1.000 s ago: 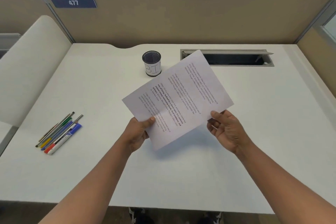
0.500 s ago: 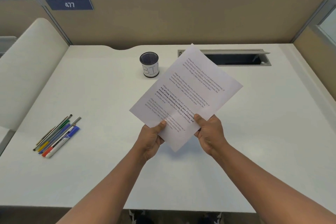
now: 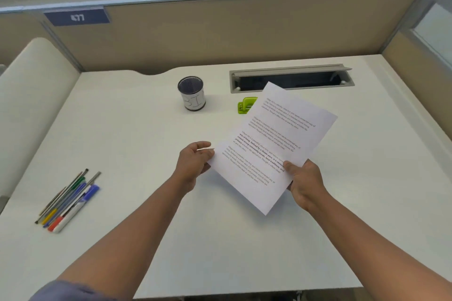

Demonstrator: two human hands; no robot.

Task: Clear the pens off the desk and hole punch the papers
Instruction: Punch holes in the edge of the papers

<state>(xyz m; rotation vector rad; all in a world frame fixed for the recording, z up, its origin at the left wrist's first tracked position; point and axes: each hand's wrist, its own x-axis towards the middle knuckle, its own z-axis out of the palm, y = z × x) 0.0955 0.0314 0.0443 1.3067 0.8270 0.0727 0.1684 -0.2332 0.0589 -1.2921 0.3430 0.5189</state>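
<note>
Papers (image 3: 274,144) sit pinched in our right hand (image 3: 304,184), long axis slanting up-right over the desk (image 3: 146,129); our left hand (image 3: 194,162) curls loosely at their corner. Punch (image 3: 245,105) lies beyond, pens (image 3: 68,203) far left.

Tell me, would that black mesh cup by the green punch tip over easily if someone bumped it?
Probably fairly easily. The mesh cup stands upright and looks empty, since the pens lie loose on the desk, so nothing weighs it down. It is taller than wide, and once over, its round wall would likely let it roll.
</note>
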